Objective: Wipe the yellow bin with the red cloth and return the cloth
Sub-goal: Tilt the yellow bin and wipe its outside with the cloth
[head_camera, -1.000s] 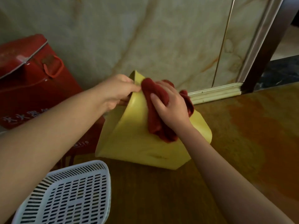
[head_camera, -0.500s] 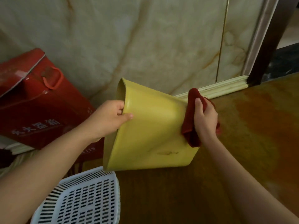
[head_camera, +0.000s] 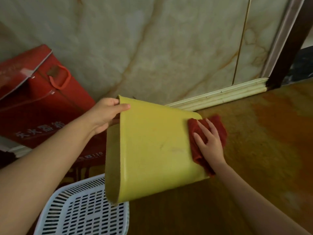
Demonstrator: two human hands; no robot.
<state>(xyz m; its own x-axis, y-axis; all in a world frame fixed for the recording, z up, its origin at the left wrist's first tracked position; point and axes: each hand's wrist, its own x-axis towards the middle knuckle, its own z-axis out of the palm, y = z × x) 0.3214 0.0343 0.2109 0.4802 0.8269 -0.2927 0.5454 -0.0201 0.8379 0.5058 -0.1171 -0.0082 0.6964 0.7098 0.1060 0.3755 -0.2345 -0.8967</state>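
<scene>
left hand (head_camera: pixel 108 114) pinches the yellow bin (head_camera: pixel 152 150) rim; right hand (head_camera: pixel 209 143), fingers spread, presses the red cloth (head_camera: pixel 218 126) against it.

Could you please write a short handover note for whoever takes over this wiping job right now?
Left hand: grips the rim of the yellow bin, holding it tipped on its side, mouth toward the white basket.
Right hand: presses the red cloth flat against the bin's base end.
Done: wiping is under way on the outside.
Left: finish wiping, set the bin down, return the cloth. Where it goes is not visible.
</scene>
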